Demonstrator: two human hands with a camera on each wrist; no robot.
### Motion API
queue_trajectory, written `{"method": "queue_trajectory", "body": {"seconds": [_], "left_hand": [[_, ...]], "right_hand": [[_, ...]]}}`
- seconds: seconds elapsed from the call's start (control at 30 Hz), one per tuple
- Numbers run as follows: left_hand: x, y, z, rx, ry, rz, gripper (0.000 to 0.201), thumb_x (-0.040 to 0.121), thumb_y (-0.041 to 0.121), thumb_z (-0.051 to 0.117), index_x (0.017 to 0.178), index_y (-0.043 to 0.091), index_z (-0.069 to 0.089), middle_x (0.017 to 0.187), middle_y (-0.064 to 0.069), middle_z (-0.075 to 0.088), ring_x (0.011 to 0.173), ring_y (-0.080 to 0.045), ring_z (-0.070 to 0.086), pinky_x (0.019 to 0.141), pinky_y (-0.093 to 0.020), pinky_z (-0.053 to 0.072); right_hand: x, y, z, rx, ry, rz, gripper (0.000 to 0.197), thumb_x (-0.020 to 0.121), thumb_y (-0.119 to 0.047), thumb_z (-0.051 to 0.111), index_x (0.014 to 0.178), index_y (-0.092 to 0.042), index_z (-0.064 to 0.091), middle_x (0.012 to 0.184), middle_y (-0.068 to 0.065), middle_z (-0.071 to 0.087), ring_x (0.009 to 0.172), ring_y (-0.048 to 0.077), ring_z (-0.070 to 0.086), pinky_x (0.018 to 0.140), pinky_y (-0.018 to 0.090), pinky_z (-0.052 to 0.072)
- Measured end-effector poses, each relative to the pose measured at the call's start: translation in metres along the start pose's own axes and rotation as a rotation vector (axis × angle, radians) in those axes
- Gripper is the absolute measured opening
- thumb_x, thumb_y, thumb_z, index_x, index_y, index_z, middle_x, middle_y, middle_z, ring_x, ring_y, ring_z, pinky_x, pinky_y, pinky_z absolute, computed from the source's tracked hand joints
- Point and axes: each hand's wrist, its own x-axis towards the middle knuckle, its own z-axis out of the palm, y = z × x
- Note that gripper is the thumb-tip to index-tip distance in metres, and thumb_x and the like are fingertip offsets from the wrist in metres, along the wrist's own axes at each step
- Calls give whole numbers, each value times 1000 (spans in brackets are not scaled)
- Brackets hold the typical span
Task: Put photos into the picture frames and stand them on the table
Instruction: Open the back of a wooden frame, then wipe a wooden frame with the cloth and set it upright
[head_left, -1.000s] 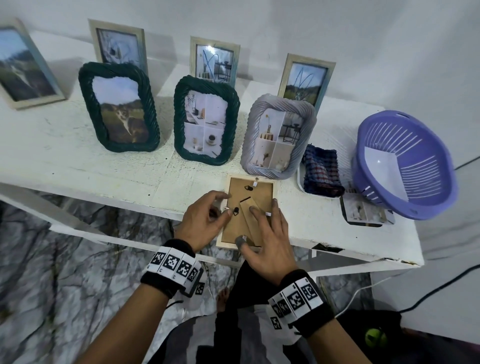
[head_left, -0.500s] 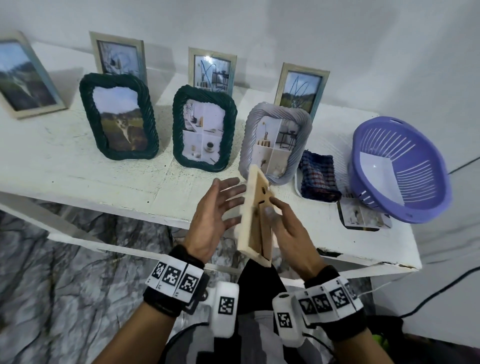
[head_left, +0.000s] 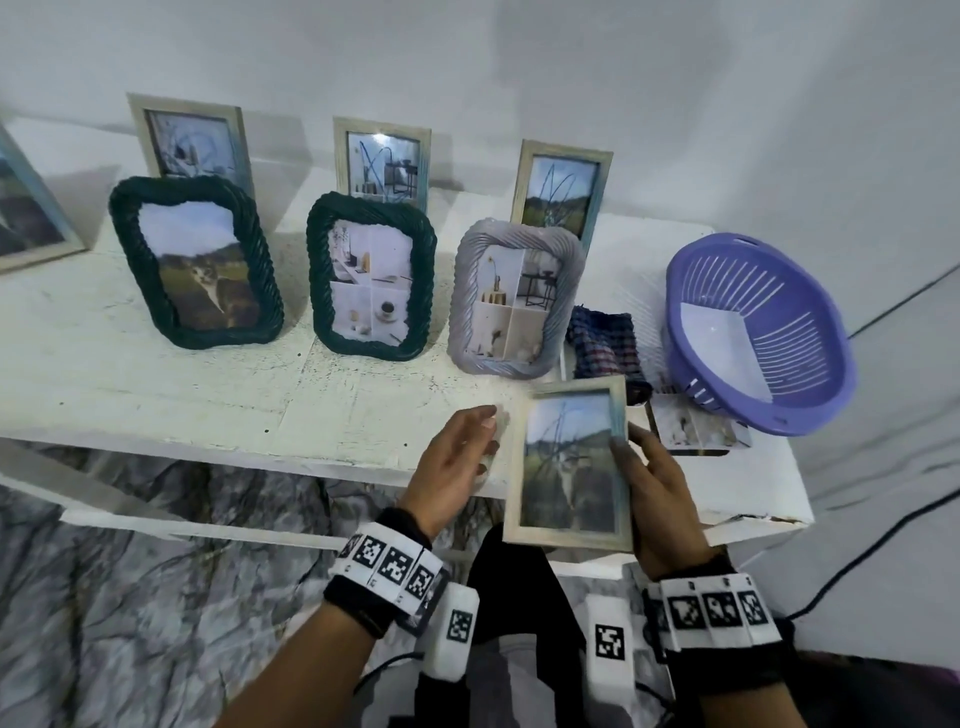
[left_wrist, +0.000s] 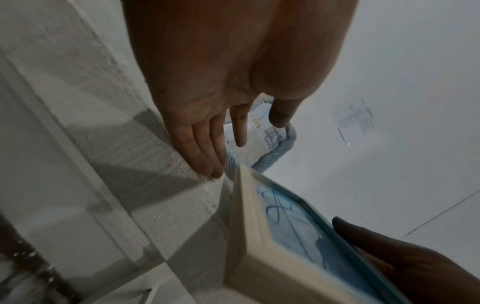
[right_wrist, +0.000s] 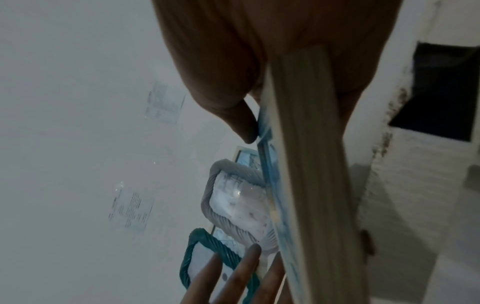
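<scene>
Frame (head_left: 569, 462): pinched at its edge by right hand (head_left: 660, 499), face up for checking; left hand (head_left: 452, 467) alongside, fingers slack, empty.

Left hand (left_wrist: 207, 115), fingers straight, just beside wooden frame (left_wrist: 262, 236) above white table (left_wrist: 78, 102).

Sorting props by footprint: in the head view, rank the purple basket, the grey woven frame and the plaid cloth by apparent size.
1. Purple basket
2. Grey woven frame, clearly smaller than the basket
3. Plaid cloth, smallest
</scene>
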Motion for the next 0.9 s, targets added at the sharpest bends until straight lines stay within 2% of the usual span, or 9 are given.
{"method": "queue_trajectory", "body": {"seconds": [0.17,0.27,0.33,0.4,0.47,0.53,0.6,0.73,0.9], "left_hand": [[-1,0,-4,-105,9,39,39,94,53,51,132,42,49,138,10,55,129,-11,51,112,-40,38],[-2,5,-10,-162,68,147,33,102,23,43,135,32,46,130,13,58,121,-1,55,103,-19,41],[-3,4,-16,-125,109,204,36,104,17,41,136,32,45,115,12,59,104,2,57,96,-10,39],[-2,0,-24,-88,151,215,37,104,15,41,135,35,45,92,16,43,78,10,49,82,-2,38],[0,-1,-32,-71,180,219,39,104,13,40,137,33,44,90,20,39,74,12,48,78,1,36],[0,-2,-39,-73,190,222,40,104,11,40,140,30,42,115,19,52,102,18,51,90,2,32],[1,-6,-44,-65,206,222,42,104,10,39,142,28,40,139,22,44,123,23,37,99,2,27],[2,-13,-49,-45,215,228,43,103,15,41,142,33,38,144,27,38,129,22,30,100,2,24],[0,-13,-48,-35,216,222,43,105,13,36,145,30,38,145,25,39,131,20,30,101,1,24]], "right_hand": [[-8,12,22,227,-69,102,28,97,-15,48,120,-2,57,110,23,68,92,34,67,78,42,57],[-9,18,37,326,-98,146,30,96,-13,48,121,4,55,117,29,62,101,37,61,93,50,48],[-7,15,44,297,-144,143,27,97,-14,48,117,3,57,112,26,65,96,33,63,84,45,53],[0,5,46,61,-161,77,22,100,-19,48,110,-5,62,99,15,69,84,25,67,67,36,56],[18,-9,41,-307,-84,-120,16,99,-21,51,105,-13,64,88,6,70,76,21,67,63,34,54],[46,-23,33,-671,85,-356,15,96,-22,55,103,-14,65,87,5,69,78,23,63,68,32,48],[78,-37,29,-961,234,-468,23,93,-21,56,108,-6,65,98,13,68,88,28,62,75,31,45],[129,-52,31,-1400,215,-335,47,91,-37,54,124,-3,54,125,22,53,114,40,49,94,45,43],[149,-40,33,-1616,122,-164,50,88,-44,58,120,-6,52,138,15,36,122,40,37,88,45,43]]}}
